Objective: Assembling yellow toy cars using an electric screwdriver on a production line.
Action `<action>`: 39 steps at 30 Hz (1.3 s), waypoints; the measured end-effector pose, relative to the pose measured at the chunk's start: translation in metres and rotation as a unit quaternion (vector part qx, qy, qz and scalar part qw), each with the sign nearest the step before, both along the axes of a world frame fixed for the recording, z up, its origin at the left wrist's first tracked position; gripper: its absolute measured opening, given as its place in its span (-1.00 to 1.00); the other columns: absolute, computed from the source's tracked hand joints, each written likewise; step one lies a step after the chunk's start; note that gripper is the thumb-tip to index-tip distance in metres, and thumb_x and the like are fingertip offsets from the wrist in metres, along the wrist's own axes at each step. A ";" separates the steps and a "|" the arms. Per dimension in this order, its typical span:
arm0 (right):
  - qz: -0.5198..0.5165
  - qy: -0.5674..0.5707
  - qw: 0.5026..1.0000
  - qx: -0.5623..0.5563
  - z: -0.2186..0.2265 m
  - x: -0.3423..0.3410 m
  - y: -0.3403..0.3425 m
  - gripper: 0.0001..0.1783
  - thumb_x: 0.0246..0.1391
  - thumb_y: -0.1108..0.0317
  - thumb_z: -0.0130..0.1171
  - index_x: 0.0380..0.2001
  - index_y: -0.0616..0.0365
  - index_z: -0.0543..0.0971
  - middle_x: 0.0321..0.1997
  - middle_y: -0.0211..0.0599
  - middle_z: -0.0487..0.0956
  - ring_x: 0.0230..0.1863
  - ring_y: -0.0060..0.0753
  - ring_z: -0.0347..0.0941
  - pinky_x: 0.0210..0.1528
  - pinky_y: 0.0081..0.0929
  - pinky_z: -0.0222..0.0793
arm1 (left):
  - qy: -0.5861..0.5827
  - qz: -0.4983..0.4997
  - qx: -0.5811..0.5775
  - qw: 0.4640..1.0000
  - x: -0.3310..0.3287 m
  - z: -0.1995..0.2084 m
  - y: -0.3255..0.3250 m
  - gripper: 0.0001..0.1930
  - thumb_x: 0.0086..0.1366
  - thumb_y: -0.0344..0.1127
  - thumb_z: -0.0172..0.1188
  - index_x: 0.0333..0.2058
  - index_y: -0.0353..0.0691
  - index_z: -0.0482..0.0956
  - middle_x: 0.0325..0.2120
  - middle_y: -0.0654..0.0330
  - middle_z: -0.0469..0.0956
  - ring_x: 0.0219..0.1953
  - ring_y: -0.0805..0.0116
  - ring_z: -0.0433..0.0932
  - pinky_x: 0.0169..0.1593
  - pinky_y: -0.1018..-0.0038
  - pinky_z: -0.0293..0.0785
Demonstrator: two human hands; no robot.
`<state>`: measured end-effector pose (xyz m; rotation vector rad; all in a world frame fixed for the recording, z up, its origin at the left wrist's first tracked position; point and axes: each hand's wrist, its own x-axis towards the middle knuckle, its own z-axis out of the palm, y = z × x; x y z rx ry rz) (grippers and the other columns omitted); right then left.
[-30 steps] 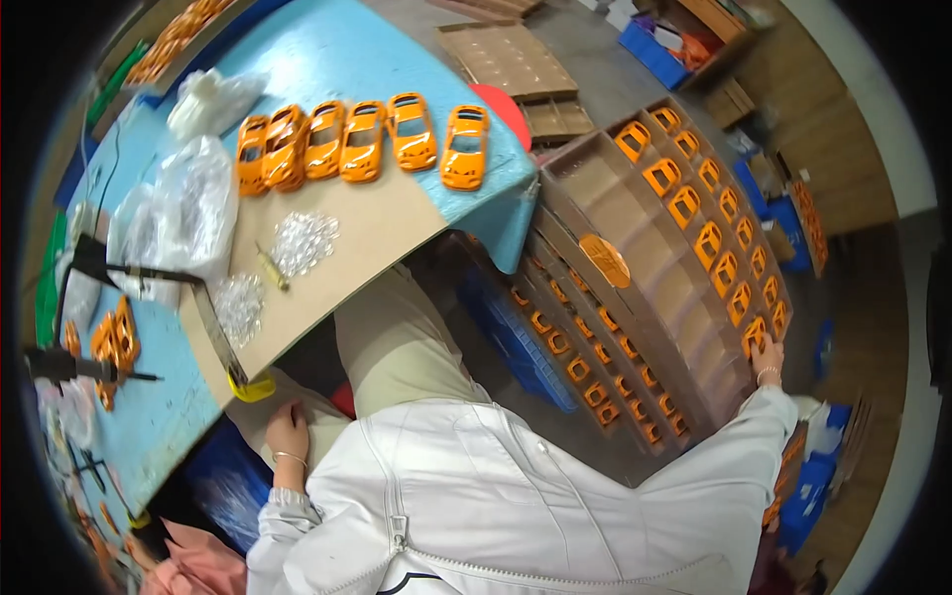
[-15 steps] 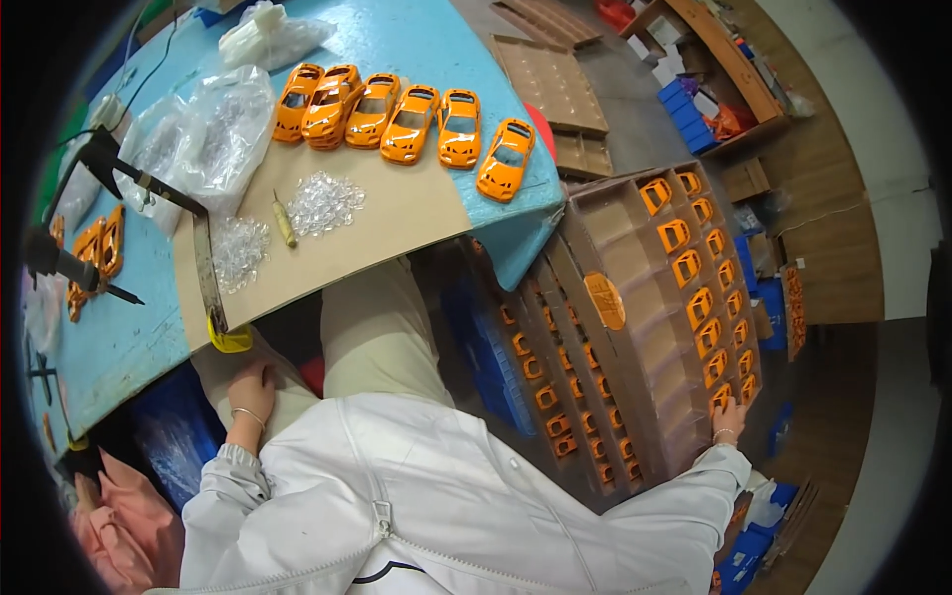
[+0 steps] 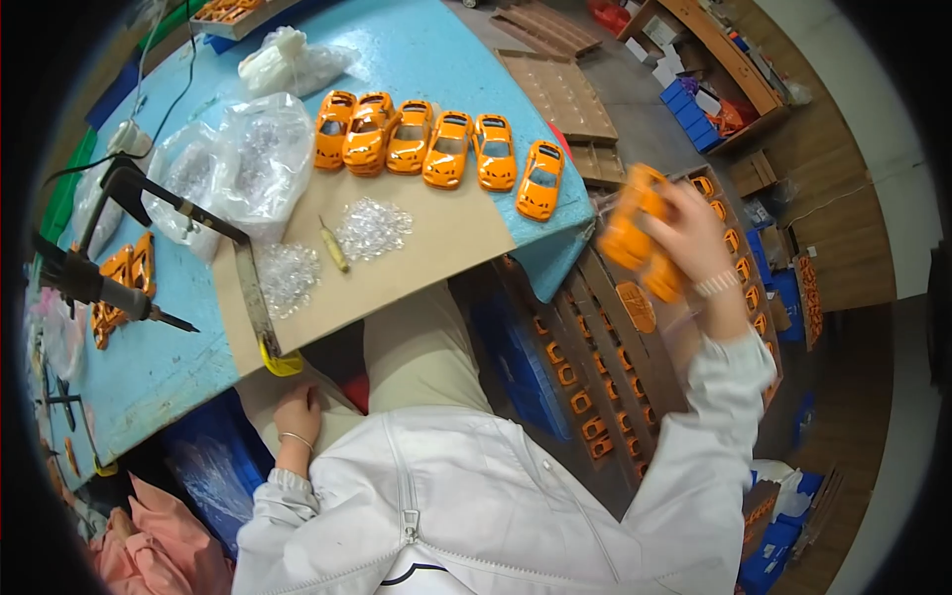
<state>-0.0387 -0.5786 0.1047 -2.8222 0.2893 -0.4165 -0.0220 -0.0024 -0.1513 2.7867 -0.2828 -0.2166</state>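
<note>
My right hand (image 3: 689, 233) is raised over the right-hand compartment tray (image 3: 676, 342), its fingers closed round orange toy car bodies (image 3: 632, 223). Motion smears them, so I cannot tell how many it holds. My left hand (image 3: 297, 415) lies on my left thigh, fingers loosely stretched and nothing in them. On the blue table, a row of orange toy cars (image 3: 448, 151) stands behind a brown board (image 3: 436, 253). Two heaps of small clear plastic pieces, one at the right (image 3: 375, 228) and one at the left (image 3: 288, 280), flank a yellow-handled pointed tool (image 3: 334, 246).
A dark metal bar (image 3: 256, 288) with a yellow end crosses the board's left side. Near it are a black-and-grey pointed tool (image 3: 124, 296), orange parts (image 3: 121, 293) and clear bags (image 3: 260, 164). More trays of orange car bodies (image 3: 580, 402) stand beside my right leg.
My right hand has risen from the tray's near end toward the table corner, now carrying orange car bodies. The view has shifted slightly. My left hand stays on my thigh.
</note>
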 end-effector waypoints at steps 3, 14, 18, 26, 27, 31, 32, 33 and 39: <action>0.122 -0.005 0.992 0.014 -0.029 0.116 0.054 -0.60 -0.11 0.19 0.32 -0.25 0.25 0.57 -0.34 -0.16 0.50 -0.29 -0.23 0.49 -0.22 -0.39 0.42 | -0.011 -0.006 -0.059 0.998 0.000 0.000 0.001 -0.83 0.19 -0.36 0.12 -0.26 -0.14 0.63 -0.34 0.00 0.61 -0.28 -0.05 0.57 -0.18 0.18 0.48; 0.119 0.152 0.980 -0.056 -0.058 0.280 0.160 -0.60 -0.04 0.08 0.26 -0.21 0.14 0.62 -0.22 -0.04 0.56 -0.12 -0.06 0.49 -0.06 -0.26 0.43 | -0.013 -0.007 -0.137 0.990 -0.006 0.011 0.017 -0.84 0.22 -0.38 0.10 -0.26 -0.15 0.61 -0.39 -0.02 0.57 -0.34 -0.05 0.55 -0.23 0.17 0.47; 0.137 0.103 0.985 -0.038 -0.060 0.274 0.151 -0.60 0.03 0.09 0.22 -0.15 0.11 0.60 -0.19 -0.10 0.57 -0.12 -0.10 0.50 -0.05 -0.28 0.42 | -0.018 0.004 -0.156 0.988 -0.004 0.006 0.020 -0.84 0.22 -0.37 0.11 -0.26 -0.14 0.62 -0.39 -0.02 0.57 -0.35 -0.06 0.55 -0.24 0.17 0.47; 0.069 -0.144 0.987 0.011 -0.036 0.177 0.037 -0.74 0.07 0.22 0.15 -0.20 0.09 0.61 -0.18 -0.16 0.56 -0.11 -0.15 0.50 0.00 -0.30 0.42 | -0.032 -0.025 -0.109 0.993 0.002 -0.022 0.024 -0.82 0.23 -0.35 0.10 -0.24 -0.20 0.63 -0.36 -0.02 0.61 -0.32 -0.05 0.57 -0.24 0.15 0.47; 0.068 -0.172 0.983 0.012 -0.039 0.153 0.019 -0.76 0.06 0.25 0.15 -0.23 0.08 0.62 -0.17 -0.16 0.56 -0.07 -0.16 0.48 0.03 -0.29 0.40 | -0.034 -0.024 -0.104 0.994 -0.001 -0.027 0.029 -0.81 0.23 -0.34 0.10 -0.24 -0.21 0.63 -0.35 -0.03 0.61 -0.31 -0.05 0.58 -0.24 0.16 0.48; -0.183 -0.179 0.957 -0.134 -0.070 -0.001 -0.085 -0.77 -0.04 0.37 0.12 -0.27 0.08 0.64 -0.06 -0.16 0.51 0.06 -0.08 0.39 0.11 -0.20 0.34 | -0.045 -0.071 -0.103 0.991 0.006 -0.035 0.030 -0.80 0.24 -0.30 0.11 -0.23 -0.22 0.63 -0.33 -0.04 0.62 -0.31 -0.07 0.57 -0.24 0.16 0.48; -0.295 -0.118 0.940 -0.125 -0.064 -0.048 -0.101 -0.72 -0.10 0.38 0.13 -0.25 0.08 0.63 -0.04 -0.12 0.49 0.06 -0.02 0.37 0.09 -0.15 0.33 | -0.041 -0.070 -0.067 0.994 0.006 -0.035 0.027 -0.80 0.24 -0.29 0.11 -0.23 -0.21 0.63 -0.33 -0.04 0.62 -0.31 -0.07 0.57 -0.24 0.16 0.47; -0.380 -0.102 0.908 -0.143 -0.090 -0.096 -0.145 -0.70 -0.11 0.40 0.13 -0.23 0.07 0.63 -0.07 -0.07 0.48 0.06 0.02 0.35 0.08 -0.11 0.33 | -0.037 -0.064 -0.031 0.997 0.007 -0.035 0.024 -0.79 0.24 -0.29 0.11 -0.22 -0.21 0.62 -0.33 -0.04 0.62 -0.31 -0.07 0.57 -0.24 0.16 0.47; -0.544 0.151 0.823 -0.061 -0.124 -0.268 -0.179 -0.52 0.05 0.24 0.18 0.09 -0.08 0.47 0.14 -0.09 0.29 0.13 0.10 0.33 0.23 -0.24 0.25 | -0.004 -0.056 0.029 0.998 0.008 -0.023 0.007 -0.81 0.26 -0.27 0.10 -0.24 -0.19 0.62 -0.34 -0.02 0.61 -0.30 -0.07 0.57 -0.23 0.15 0.47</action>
